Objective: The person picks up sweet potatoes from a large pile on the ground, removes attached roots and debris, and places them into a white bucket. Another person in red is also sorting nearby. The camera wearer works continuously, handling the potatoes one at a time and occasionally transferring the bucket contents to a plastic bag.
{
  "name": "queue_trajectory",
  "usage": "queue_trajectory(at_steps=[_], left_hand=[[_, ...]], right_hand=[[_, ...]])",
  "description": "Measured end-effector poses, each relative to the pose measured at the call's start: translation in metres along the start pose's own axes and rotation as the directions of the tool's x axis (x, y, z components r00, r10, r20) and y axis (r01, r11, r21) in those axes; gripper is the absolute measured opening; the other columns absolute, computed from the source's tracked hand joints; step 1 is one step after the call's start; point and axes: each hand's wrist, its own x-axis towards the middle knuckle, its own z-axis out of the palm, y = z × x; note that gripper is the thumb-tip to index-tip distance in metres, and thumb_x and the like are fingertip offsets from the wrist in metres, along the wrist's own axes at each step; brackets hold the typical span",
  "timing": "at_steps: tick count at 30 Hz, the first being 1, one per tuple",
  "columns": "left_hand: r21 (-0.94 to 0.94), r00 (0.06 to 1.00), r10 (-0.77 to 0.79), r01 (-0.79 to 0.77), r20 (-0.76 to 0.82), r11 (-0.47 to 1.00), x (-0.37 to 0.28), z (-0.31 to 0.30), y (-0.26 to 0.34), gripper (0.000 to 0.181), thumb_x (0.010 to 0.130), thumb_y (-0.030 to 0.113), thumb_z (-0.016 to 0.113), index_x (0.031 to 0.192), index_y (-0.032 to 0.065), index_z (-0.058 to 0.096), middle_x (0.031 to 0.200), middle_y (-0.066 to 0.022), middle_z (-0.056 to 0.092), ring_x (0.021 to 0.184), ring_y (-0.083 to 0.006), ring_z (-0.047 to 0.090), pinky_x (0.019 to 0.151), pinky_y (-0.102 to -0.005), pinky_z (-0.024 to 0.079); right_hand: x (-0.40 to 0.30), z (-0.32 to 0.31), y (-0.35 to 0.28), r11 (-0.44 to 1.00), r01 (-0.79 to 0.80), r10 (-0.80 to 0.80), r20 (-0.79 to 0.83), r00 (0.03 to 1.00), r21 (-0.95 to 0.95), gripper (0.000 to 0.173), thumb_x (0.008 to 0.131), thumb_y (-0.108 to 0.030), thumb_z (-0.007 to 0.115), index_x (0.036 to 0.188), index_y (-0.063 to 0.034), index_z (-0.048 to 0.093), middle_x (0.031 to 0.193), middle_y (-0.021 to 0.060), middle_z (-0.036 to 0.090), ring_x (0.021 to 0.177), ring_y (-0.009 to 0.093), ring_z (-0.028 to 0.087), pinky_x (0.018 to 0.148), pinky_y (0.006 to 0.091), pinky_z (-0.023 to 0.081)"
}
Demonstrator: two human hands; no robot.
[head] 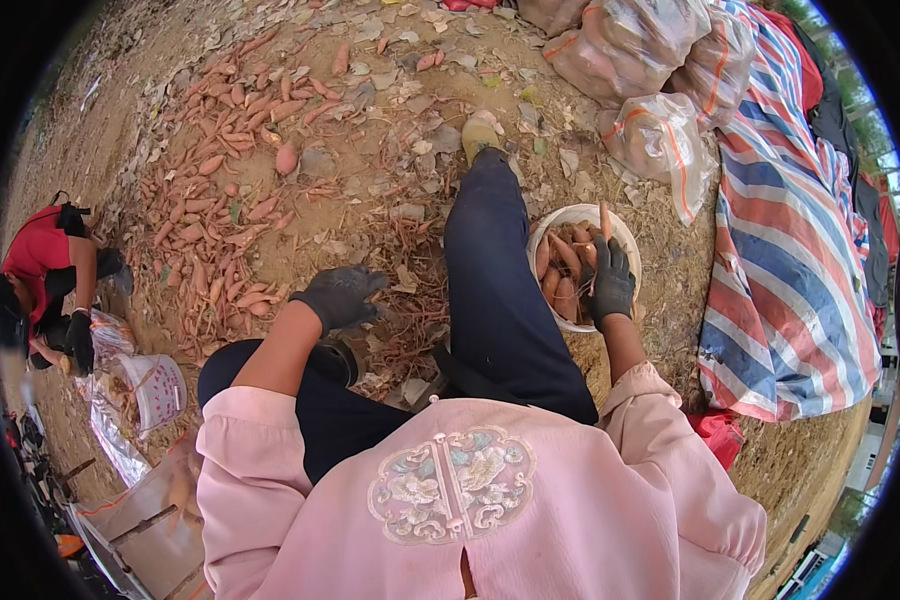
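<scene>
My right hand (612, 279), in a dark work glove, is at the right side of a white plastic bucket (634, 238). Its fingers hold a slim sweet potato (605, 221) that points up past the far rim. Several more sweet potatoes (566, 296) lie inside the bucket, partly covered by the hand. To the left of my legs, my gloved left hand (339, 297) hovers over soil with thin roots (416, 300). Its fingers are apart, and I see no sweet potato in them. A wide heap of sweet potatoes (195, 232) spreads on the ground beyond it.
Filled clear plastic bags (630, 52) stand at the far right, near a striped tarpaulin (772, 277). At the left a co-worker in red (41, 240) bends beside another white bucket (161, 390). A red bag (720, 435) lies by my right elbow. Dry leaves (446, 139) litter the soil.
</scene>
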Motion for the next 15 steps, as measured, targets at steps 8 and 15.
queue_trajectory(at_steps=[8,15], left_hand=[[0.021,0.988,0.058,-0.056,-0.143,0.998,-0.016,0.012,-0.012,0.054,0.087,0.039,0.057,0.134,0.0142,0.048,0.122,-0.0141,0.057,0.112,-0.0304,0.055,0.093,-0.0413,0.046],[0.008,0.995,-0.03,0.031,-0.098,0.999,-0.043,-0.001,-0.007,0.057,0.09,0.043,0.05,0.139,0.0153,0.044,0.134,-0.0104,0.051,0.123,-0.0283,0.049,0.099,-0.0419,0.042]], right_hand=[[0.005,-0.013,-0.006,0.981,0.173,-0.159,0.149,0.976,-0.088,0.056,0.078,-0.017,0.067,0.129,-0.0146,0.045,0.115,0.015,0.057,0.099,0.034,0.06,0.077,0.0468,0.049],[0.025,-0.079,-0.038,0.955,0.14,0.034,0.566,0.824,-0.262,0.062,0.075,-0.016,0.067,0.133,-0.0204,0.045,0.124,0.0162,0.054,0.108,0.035,0.058,0.088,0.0455,0.048]])
